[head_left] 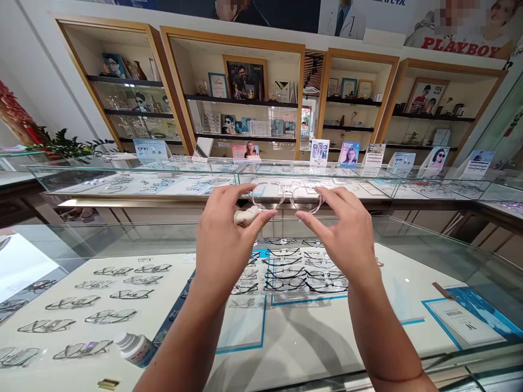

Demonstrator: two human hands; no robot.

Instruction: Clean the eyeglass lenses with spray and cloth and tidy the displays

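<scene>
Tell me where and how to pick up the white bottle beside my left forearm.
Grip the white bottle around its body, just below the cap, probably best from your left. The rounded body suits wrapped fingers, and that side looks open, while your left forearm crowds the other.

Below the clear glasses [288, 191], the left hand [229, 223] partly hides rows of eyewear [286, 283], and both forearms [378, 326] leave the bottom edge; above, wall posters [469, 41] are cropped and partly blurred.

Bright, even shop light, glare on glass, soft shadows below.
</scene>
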